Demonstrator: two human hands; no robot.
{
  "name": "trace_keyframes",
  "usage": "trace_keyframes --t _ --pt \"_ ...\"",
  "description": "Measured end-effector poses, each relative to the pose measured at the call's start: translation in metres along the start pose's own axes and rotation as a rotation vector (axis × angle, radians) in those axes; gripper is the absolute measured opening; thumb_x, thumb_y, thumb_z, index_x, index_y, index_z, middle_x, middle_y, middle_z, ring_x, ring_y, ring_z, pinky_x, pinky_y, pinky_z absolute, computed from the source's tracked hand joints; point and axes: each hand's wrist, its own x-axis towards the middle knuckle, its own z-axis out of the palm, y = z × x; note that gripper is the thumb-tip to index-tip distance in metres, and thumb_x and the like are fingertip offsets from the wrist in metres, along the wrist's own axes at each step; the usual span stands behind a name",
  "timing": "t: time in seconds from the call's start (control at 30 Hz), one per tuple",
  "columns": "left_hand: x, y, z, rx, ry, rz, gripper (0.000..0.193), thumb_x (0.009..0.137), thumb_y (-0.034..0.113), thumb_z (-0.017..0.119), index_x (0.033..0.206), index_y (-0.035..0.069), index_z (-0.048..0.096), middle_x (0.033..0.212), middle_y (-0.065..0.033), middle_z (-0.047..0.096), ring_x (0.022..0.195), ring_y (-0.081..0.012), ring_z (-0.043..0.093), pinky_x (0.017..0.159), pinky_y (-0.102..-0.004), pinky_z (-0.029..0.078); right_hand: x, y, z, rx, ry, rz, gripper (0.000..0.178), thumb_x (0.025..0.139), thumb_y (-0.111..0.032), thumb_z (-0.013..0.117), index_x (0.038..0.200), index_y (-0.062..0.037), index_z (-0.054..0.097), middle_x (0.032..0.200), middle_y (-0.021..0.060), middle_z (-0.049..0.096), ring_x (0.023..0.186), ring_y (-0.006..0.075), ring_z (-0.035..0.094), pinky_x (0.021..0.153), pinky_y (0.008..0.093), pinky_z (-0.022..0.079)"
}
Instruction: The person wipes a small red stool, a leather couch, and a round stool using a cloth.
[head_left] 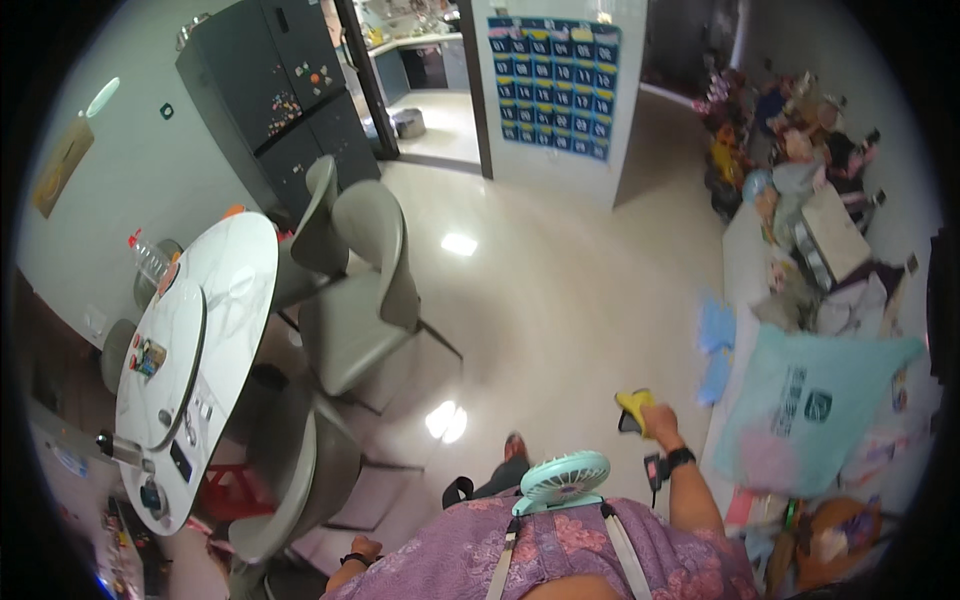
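My right hand is closed around a small yellow-and-black object, held out over the floor to the right. Its kind is too small to make out. A dark band circles that wrist, and a small black device sits beside it. My left hand hangs low by my side, near a grey chair, and its fingers do not show clearly. On my chest a mint-green fan hangs from straps.
To the left stands an oval white marble table with a bottle on it, ringed by grey chairs. A dark fridge stands behind. At the right, a sofa carries a turquoise bag and heaped things. A blue numbered pocket chart hangs ahead beside a doorway.
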Motion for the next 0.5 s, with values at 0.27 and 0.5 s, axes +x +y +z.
trace_keyframes --t 0.27,0.5 --pt "0.212 0.351 -0.084 -0.173 0.031 0.663 0.037 0.076 0.026 0.057 0.103 0.001 0.059 0.095 -0.0249 0.061 0.09 -0.0417 0.057 0.08 -0.045 0.046 0.059 0.123 0.122 -0.465 -0.319 -0.437 0.023 0.078 -0.03 0.053 0.082 -0.0083 0.06 0.072 0.0165 0.063 0.067 0.0333 0.062 0.06 0.0481 0.047" --pt "0.252 0.598 -0.184 -0.167 0.043 0.849 0.032 0.079 0.025 0.052 0.101 0.002 0.058 0.092 -0.0238 0.061 0.089 -0.0406 0.057 0.078 -0.0467 0.046 0.261 0.113 0.065 -0.104 -0.61 0.288 0.023 0.078 -0.029 0.054 0.081 -0.0073 0.06 0.074 0.0159 0.064 0.069 0.0333 0.062 0.062 0.0482 0.048"
